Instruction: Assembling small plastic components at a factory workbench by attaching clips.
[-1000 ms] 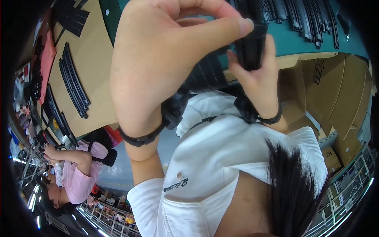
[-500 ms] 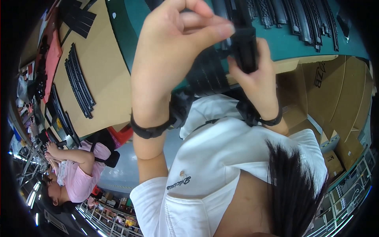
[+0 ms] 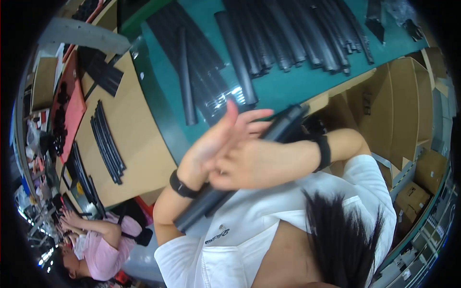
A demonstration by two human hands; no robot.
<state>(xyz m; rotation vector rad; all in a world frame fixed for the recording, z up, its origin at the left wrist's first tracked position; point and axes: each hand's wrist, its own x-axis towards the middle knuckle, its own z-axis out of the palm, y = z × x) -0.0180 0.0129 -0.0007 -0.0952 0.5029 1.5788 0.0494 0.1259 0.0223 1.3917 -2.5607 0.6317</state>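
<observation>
A long black tube (image 3: 206, 204) runs slantwise from my chest up toward the green table (image 3: 293, 86). It is pressed between my two hands. My left hand (image 3: 216, 141) comes in from the lower left with a black wristband, its fingers stretched out flat and pointing up. My right hand (image 3: 259, 163) reaches across from the right, also wearing a black wristband, and lies flat over the tube and against the left palm. The tube's upper end (image 3: 288, 120) sticks out past the fingers.
Several long black tubes (image 3: 288, 38) lie in rows on the green table. Cardboard sheets (image 3: 139, 149) at the left carry black strips (image 3: 108, 141). Cardboard boxes (image 3: 398, 105) stand at the right. A person in a pink top (image 3: 103, 249) works at the lower left.
My hands have dropped away from the camera and crossed over each other. The short black end gripped by the fingertips earlier now shows as a long tube pressed between flat palms.
</observation>
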